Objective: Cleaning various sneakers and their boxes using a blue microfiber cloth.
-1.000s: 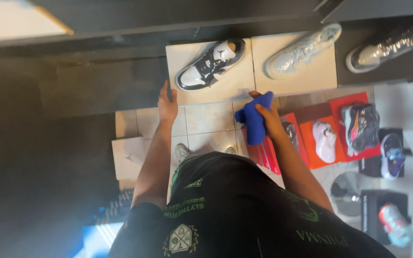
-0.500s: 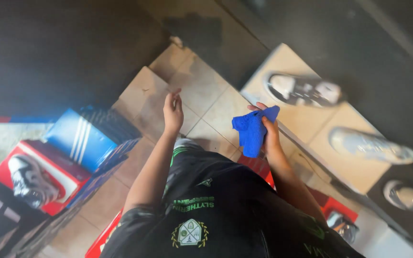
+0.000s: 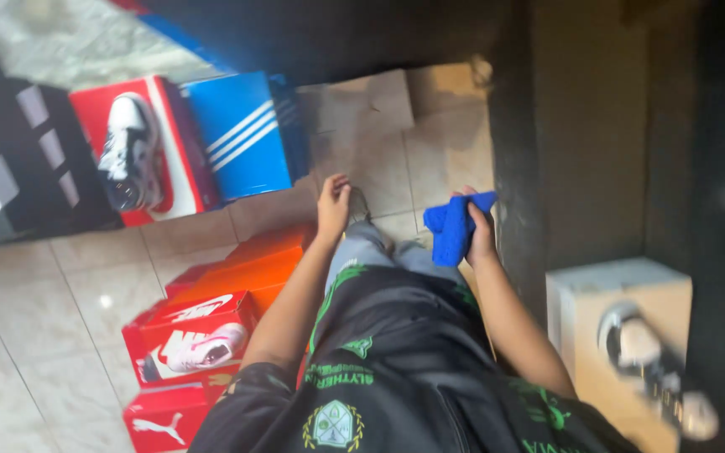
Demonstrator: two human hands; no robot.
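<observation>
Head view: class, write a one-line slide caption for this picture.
Seen from above, a person's right hand grips a blue cloth while the empty left hand hangs over tiled floor beside stacked shoe boxes.
</observation>
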